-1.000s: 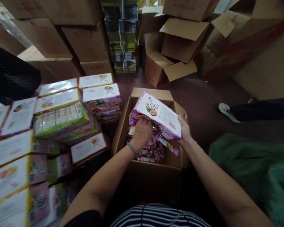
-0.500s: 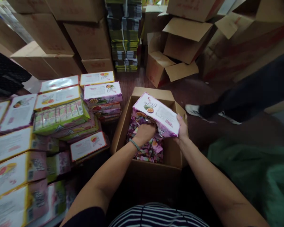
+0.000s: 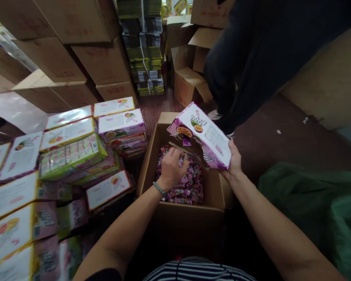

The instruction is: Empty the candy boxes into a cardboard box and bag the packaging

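My right hand (image 3: 234, 158) grips the right end of a white and purple candy box (image 3: 207, 134) with passion fruit pictures, tilted over an open carton. The box's near side is torn open, and a ragged cardboard flap (image 3: 185, 150) hangs from it. At that flap my left hand (image 3: 173, 168), with a beaded bracelet at the wrist, has its fingers curled closed on the edge. Small purple-wrapped candies (image 3: 190, 181) lie in the brown carton (image 3: 183, 210) below. A purple packet (image 3: 186, 140) shows inside the torn opening.
Stacked candy boxes (image 3: 117, 121) stand left, one green box (image 3: 73, 156) showing its packets. Brown cartons (image 3: 102, 58) and a strapped stack of flat card (image 3: 146, 50) rise behind. A person's dark-trousered leg (image 3: 236, 74) is beyond the carton. Green sacking (image 3: 295, 199) lies right.
The candy box has tilted more steeply, and its side is torn wider. My left hand has drawn back from the opening with the flap. The other person's leg has moved left, close behind the carton.
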Available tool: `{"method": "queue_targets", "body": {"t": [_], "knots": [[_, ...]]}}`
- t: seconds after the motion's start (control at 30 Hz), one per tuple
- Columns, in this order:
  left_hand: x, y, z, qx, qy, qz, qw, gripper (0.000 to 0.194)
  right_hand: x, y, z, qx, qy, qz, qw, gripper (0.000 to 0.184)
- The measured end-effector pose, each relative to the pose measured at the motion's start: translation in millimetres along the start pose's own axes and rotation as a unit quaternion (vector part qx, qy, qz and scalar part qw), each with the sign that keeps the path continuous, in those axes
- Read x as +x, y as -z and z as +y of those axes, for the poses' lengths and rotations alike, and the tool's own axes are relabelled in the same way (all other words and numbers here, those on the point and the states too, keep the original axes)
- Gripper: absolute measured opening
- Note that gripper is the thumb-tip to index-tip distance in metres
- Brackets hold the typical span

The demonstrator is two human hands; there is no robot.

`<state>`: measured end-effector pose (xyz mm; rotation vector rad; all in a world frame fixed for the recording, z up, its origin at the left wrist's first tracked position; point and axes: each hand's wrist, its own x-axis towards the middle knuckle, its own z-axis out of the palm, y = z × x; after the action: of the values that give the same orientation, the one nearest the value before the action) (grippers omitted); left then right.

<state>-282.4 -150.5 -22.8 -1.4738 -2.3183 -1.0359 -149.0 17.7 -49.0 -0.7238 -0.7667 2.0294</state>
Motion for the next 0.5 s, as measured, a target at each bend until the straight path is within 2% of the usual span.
{"method": "queue_targets", "body": {"t": [0.07, 0.13, 0.23, 0.3, 0.37, 0.43, 0.5], "knots": [[-1, 2.4, 7, -0.008, -0.062, 0.033, 0.998, 0.011, -9, -9, 4, -0.016, -0.01, 0.003, 1.0, 0.033], [-2, 3.6, 9, 0.024, -0.069, 0.04, 0.997, 0.012, -17, -19, 8, -0.024, -0.01, -0.002, 1.0, 0.034], [1, 2.3, 2, 0.11, 0.002, -0.006, 0.994, 0.024, -28, -34, 12, -0.02, -0.008, -0.022, 1.0, 0.034], [6, -0.3, -8, 0.153, 0.074, -0.07, 0.983, 0.033, -35, -41, 16, -0.019, -0.019, -0.036, 0.999, 0.035], [13, -2.9, -21, 0.169, 0.123, -0.135, 0.969, 0.029, -43, -46, 22, -0.02, -0.033, -0.047, 0.998, 0.035], [19, -4.0, -32, 0.171, 0.146, -0.172, 0.959, 0.031, -51, -48, 28, -0.013, -0.042, -0.05, 0.998, 0.036], [24, -2.8, -36, 0.168, 0.148, -0.176, 0.958, 0.033, -58, -47, 32, 0.002, -0.036, -0.048, 0.998, 0.037]]}}
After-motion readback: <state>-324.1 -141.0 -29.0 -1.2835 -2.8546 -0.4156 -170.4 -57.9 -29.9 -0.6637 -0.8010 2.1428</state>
